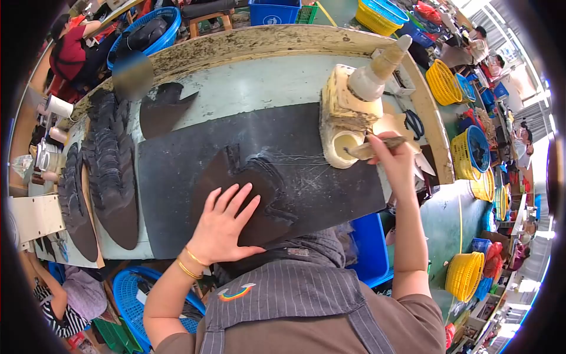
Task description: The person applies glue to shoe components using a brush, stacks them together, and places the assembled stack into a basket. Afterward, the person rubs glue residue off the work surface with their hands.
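Note:
A dark cut piece [206, 177] lies on a black mat [171, 159], with thin pale strands stretching across the mat to a glue pot. My left hand [227, 221] rests flat on the piece, fingers spread. On the right, my right hand [392, 156] grips a glue-crusted brush [377, 146] whose tip is at the mouth of the round pot [346, 144]. Behind that opening stands a crusted container [351, 100] topped by a white cone-shaped nozzle bottle [368, 79]. The piece's notched upper edge looks wet or layered.
Overlapping dark pieces [109, 165] are stacked left of the mat, and another dark piece [162, 112] lies behind it. Scissors [414, 124] are beyond the pot. A raised wooden rim [247, 42] borders the table. Blue bins [371, 248] stand below; other people work farther off.

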{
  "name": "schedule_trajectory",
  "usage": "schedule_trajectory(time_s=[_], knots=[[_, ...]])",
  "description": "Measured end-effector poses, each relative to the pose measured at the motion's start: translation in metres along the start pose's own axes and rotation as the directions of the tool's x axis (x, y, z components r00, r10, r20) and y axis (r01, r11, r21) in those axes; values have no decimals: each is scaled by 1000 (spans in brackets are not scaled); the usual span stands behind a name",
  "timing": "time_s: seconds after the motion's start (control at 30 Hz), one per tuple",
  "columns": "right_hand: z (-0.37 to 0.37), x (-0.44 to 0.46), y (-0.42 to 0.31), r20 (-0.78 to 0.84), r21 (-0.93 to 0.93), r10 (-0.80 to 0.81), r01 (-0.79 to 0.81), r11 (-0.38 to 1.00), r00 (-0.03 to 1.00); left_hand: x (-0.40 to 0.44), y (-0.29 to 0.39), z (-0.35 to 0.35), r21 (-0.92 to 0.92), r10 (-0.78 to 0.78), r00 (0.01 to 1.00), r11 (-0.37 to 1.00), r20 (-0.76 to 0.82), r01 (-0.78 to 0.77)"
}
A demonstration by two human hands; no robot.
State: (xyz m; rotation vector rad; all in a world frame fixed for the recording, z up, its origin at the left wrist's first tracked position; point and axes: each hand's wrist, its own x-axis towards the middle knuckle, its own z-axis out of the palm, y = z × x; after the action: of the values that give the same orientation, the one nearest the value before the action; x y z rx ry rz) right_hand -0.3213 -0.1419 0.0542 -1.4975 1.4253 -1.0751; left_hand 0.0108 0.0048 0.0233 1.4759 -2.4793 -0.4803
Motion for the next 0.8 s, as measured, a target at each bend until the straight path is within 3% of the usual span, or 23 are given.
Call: schedule_trajectory(time_s=[0.1,0.23,0.27,0.3,0.37,0.43,0.47,0.53,0.63,0.73,0.8], knots=[[21,14,12,71,-137,8,2,991,997,9,1,-4,23,9,999,1000,52,-10],[14,31,5,97,-102,108,-98,990,989,11,-3,0,36,58,998,998,13,-58],[5,34,7,154,13,109,-113,994,982,11,-5,1,18,68,998,998,11,-68],[2,36,6,254,5,175,-182,983,951,10,-6,4,11,75,997,997,4,-75],[26,25,-6,255,134,242,-282,950,936,10,-10,9,-9,87,996,996,-12,-87],[61,18,-12,350,266,92,-193,945,932,11,-9,11,-12,74,997,997,-16,-74],[85,13,-31,397,169,41,-117,979,917,12,-9,12,-11,72,997,997,-13,-73],[137,10,-30,432,198,-142,60,978,891,12,-13,12,-12,84,996,996,-32,-84],[153,22,-35,529,-181,26,83,980,848,10,-17,14,-66,91,993,993,-78,-96],[164,28,-45,522,-114,-67,147,983,850,9,-17,16,-68,85,993,994,-80,-90],[169,28,-38,530,-234,-82,239,943,844,11,-20,16,-63,90,992,993,-94,-96]])
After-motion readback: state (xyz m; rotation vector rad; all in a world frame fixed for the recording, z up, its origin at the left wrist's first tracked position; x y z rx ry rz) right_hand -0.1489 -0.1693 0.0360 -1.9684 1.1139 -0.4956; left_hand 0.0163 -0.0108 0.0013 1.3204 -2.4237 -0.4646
